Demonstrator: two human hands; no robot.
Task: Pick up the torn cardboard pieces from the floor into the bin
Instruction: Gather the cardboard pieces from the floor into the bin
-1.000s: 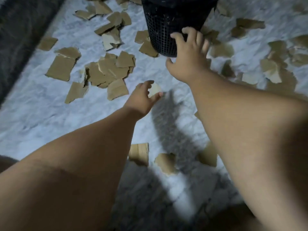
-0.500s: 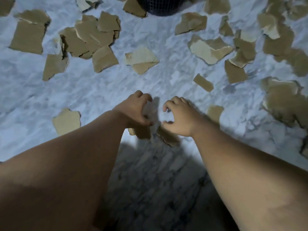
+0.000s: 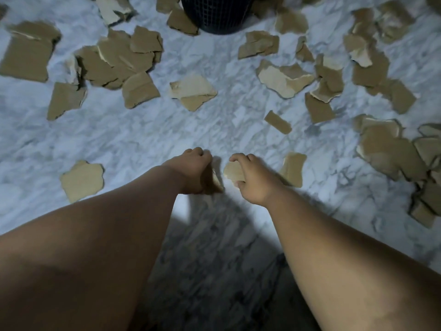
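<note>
Many torn brown cardboard pieces lie scattered over the white marble floor (image 3: 133, 134). The black mesh bin (image 3: 217, 15) stands at the top centre, only its lower part in view. My left hand (image 3: 193, 173) is closed low at the middle of the floor, and a cardboard piece (image 3: 217, 183) shows at its right edge. My right hand (image 3: 253, 180) is beside it, its fingers curled around a pale cardboard piece (image 3: 233, 172). Another piece (image 3: 292, 169) lies just right of my right hand.
A single piece (image 3: 82, 180) lies left of my left arm. Dense clusters of pieces sit at the upper left (image 3: 119, 60) and along the right side (image 3: 391, 149). A small strip (image 3: 278, 122) lies ahead of my right hand. My shadow darkens the near floor.
My view swung down from the bin to the near floor. Both hands came back from near the bin and closed over two pieces lying side by side.
</note>
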